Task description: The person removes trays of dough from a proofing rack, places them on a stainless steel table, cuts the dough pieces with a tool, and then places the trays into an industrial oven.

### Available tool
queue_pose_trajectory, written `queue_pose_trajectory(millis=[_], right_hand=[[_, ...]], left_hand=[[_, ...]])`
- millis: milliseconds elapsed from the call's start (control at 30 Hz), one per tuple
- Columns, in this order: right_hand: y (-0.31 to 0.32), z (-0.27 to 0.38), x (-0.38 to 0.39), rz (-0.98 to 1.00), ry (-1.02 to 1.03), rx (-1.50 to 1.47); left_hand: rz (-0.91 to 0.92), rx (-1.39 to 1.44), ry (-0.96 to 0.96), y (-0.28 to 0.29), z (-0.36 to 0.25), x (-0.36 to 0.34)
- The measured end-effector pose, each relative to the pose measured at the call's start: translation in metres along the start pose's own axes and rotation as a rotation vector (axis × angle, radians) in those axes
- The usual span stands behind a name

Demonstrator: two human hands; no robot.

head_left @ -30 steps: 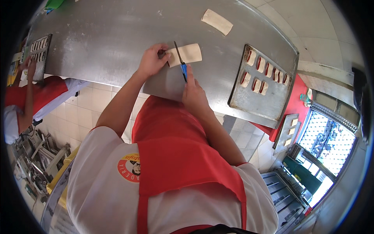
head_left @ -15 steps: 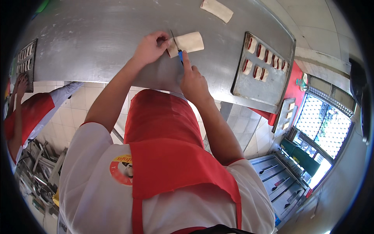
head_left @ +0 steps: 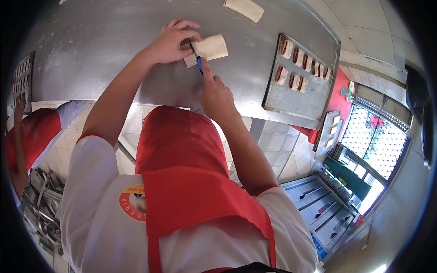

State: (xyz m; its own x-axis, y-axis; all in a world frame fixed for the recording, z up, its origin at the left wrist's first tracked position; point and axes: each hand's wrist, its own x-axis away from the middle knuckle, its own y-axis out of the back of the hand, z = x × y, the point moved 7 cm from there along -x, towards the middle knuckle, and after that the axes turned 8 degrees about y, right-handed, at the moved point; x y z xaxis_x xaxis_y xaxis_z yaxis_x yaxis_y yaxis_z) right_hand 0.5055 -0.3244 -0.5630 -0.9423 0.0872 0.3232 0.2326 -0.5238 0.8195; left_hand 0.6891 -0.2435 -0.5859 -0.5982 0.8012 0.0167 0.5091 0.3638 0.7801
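Note:
A flat, pale dough piece [head_left: 212,47] with a red filling at its left end lies on the metal table in front of me. My right hand [head_left: 217,96] is wrapped round the blue handle of a knife [head_left: 199,63], index finger stretched along it. The thin blade lies across the dough near its left end. My left hand [head_left: 174,42] arches over that end beside the blade, its fingers spread and the thumb close to the dough. Whether the thumb touches the dough I cannot tell.
To the right, a metal baking tray [head_left: 293,102] carries several small filled dough pieces. Another long dough piece [head_left: 246,9] lies farther back on the steel table [head_left: 109,50]. At far left a co-worker's hand [head_left: 19,107] is by another filled tray [head_left: 28,86].
My left hand has lifted and spread its fingers over the dough's left end, where it was curled at the edge before. The view has shifted slightly; the knife stays across the dough.

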Motion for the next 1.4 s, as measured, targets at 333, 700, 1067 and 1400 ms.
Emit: queue_pose_trajectory(millis=[333, 700, 1067, 1400], right_hand=[[0.017, -0.021, -0.002, -0.027, -0.042, -0.032], [0.011, -0.025, -0.006, 0.053, -0.072, -0.05], [0.01, -0.028, -0.008, 0.012, -0.04, -0.022], [0.02, -0.026, 0.002, -0.091, -0.021, -0.169]], left_hand=[[-0.074, 0.194, 0.169, 0.03, 0.025, 0.007], [-0.074, 0.125, 0.147, 0.034, 0.021, -0.003], [0.055, -0.051, 0.006, 0.004, -0.02, -0.026], [-0.117, 0.166, 0.146, 0.04, 0.019, -0.018]])
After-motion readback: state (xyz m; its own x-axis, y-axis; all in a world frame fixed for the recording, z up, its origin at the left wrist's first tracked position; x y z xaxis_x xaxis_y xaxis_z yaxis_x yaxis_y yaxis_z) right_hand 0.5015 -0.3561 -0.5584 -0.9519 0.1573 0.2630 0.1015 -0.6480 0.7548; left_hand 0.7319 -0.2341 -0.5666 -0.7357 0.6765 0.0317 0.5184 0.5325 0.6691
